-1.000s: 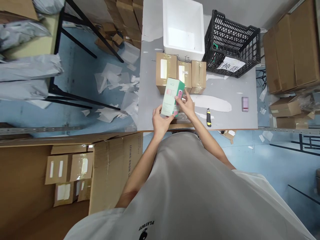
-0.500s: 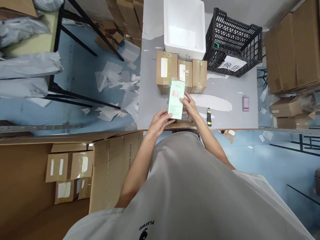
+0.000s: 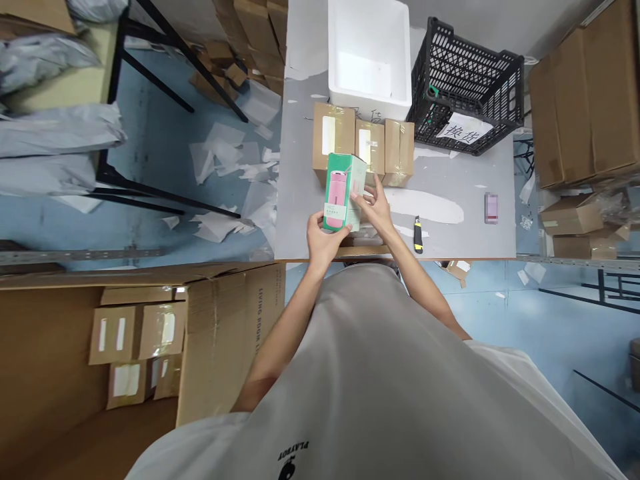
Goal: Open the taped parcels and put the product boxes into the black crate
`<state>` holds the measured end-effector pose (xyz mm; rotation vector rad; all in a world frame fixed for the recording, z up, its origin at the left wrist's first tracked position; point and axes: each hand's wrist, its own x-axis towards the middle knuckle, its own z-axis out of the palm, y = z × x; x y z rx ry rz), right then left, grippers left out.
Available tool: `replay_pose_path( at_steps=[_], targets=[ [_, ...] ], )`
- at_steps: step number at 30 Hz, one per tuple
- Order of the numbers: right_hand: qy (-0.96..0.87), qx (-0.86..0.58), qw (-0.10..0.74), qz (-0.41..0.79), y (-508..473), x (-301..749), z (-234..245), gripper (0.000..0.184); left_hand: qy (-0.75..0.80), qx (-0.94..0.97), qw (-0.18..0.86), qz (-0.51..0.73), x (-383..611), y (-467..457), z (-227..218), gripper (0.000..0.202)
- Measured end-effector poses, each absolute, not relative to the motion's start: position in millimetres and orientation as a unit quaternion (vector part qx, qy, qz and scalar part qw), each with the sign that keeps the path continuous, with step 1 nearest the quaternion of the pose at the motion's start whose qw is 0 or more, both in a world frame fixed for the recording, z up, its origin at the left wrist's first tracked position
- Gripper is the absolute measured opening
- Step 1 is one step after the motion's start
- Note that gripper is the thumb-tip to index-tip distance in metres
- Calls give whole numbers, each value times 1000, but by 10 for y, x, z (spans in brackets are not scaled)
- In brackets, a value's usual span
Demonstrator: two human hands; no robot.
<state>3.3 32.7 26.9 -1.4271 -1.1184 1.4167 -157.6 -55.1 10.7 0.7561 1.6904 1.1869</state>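
Note:
Both my hands hold a green product box with a pink bottle pictured on its side, above the near edge of the grey table. My left hand grips its near lower end. My right hand presses its fingers on the box's right face. Just behind the box stand three taped brown cartons in a row. Under my hands lies a flat piece of cardboard.
A yellow-and-black utility knife lies right of my hands, a small pink item farther right. A white foam box and black crate stand at the back. A big open carton with small boxes is on the floor, left.
The green box has been turned in my hands: its pale flat face showed before, its side with the pink bottle picture faces up now. My left hand has closed on its lower end.

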Motion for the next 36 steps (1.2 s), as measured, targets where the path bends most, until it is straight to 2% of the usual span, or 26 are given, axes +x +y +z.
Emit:
replay_pose_path(
  at_steps=[3, 10, 15, 20, 24, 28, 31, 33, 36],
  targets=[
    [-458, -578, 402, 543, 325, 26, 219, 136, 685, 345, 428, 478, -1530, -617, 127, 77],
    [-473, -542, 400, 568, 312, 177, 215, 124, 559, 208, 646, 476, -1813, -641, 122, 68],
    [-473, -501, 427, 587, 319, 194, 126, 117, 532, 177, 687, 461, -1933, -603, 149, 71],
    [-534, -487, 399, 565, 331, 219, 42, 105, 544, 174, 675, 466, -1916, -600, 195, 70],
    [-523, -507, 412, 548, 368, 197, 25, 116, 571, 176, 638, 487, -1829, -559, 191, 71],
    [-522, -548, 410, 509, 371, 102, 51, 129, 659, 242, 501, 507, -1631, -535, 243, 67],
    [-516, -563, 420, 490, 367, 41, 79, 129, 683, 328, 407, 510, -1498, -592, 334, 71],
    [-491, -557, 441, 504, 383, 42, 85, 124, 660, 357, 418, 512, -1481, -640, 375, 70],
    [-455, -530, 463, 545, 416, 105, 62, 116, 607, 313, 509, 524, -1583, -659, 348, 63]
  ],
)
